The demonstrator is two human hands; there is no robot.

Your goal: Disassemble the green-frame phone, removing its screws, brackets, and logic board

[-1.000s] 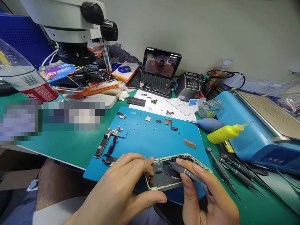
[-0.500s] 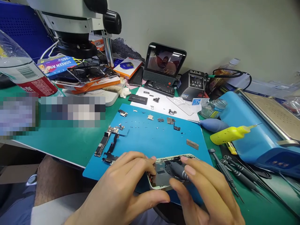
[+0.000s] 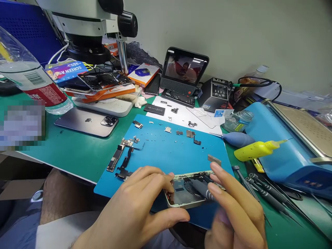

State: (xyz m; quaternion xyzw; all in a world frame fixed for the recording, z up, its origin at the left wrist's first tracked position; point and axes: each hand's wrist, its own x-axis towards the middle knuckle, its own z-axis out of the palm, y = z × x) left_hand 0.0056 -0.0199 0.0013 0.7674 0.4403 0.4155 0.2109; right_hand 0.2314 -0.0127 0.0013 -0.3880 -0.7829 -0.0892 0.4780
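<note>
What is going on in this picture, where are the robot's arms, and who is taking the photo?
There's no robot here, just a person's two bare hands. The camera sits on that person's head, looking forward and down, so you see nearly what they see.

The left hand holds one end of an opened phone shell. The right hand has its fingers around a grey tool pointing into the shell; part of that hand is blurry, so its grip is hard to tell.

Small phone parts lie on the blue mat, including a long dark circuit board. To the left lies a whole phone; to the right, a yellow bottle.
</note>
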